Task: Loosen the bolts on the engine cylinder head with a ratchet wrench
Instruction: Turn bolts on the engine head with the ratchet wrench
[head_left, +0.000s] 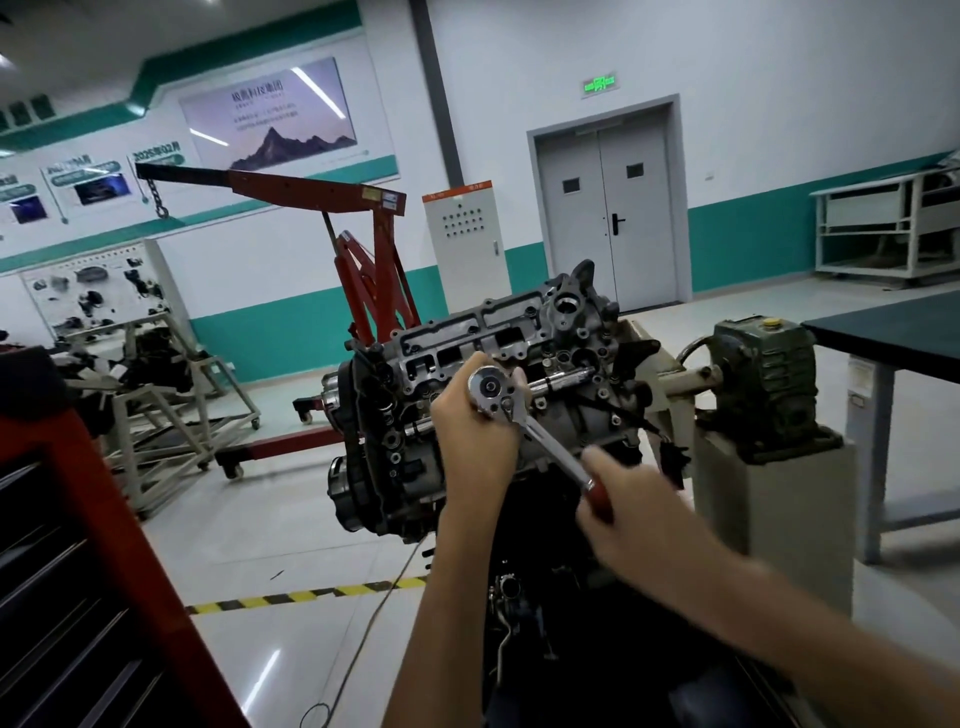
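The ratchet wrench (540, 441) slants down-right, left hand (475, 431) fingers (519, 385) round its head, right hand (623, 514) gripping the handle.

Both bare arms reach forward, hands close together.
Left hand (475, 421) grips the ratchet wrench (550, 449) head; right hand (621, 501), blurred, grips its handle.

Engine (395, 467) is held clear of the floor (291, 545) by a horiz. shaft (691, 382) from a green gearbox (763, 384), which is set atop a grey pedestal (769, 519). Stood on the pale glossy floor: the pedestal; a red hoist (374, 260) on casters, behind engine; white frame trolley (171, 415) at L; red tool cabinet (104, 597) near L; dark-topped table (893, 332) at R, near pedestal. Yellow/black tape (311, 595) and a thin cable (363, 639) are laid across the floor.
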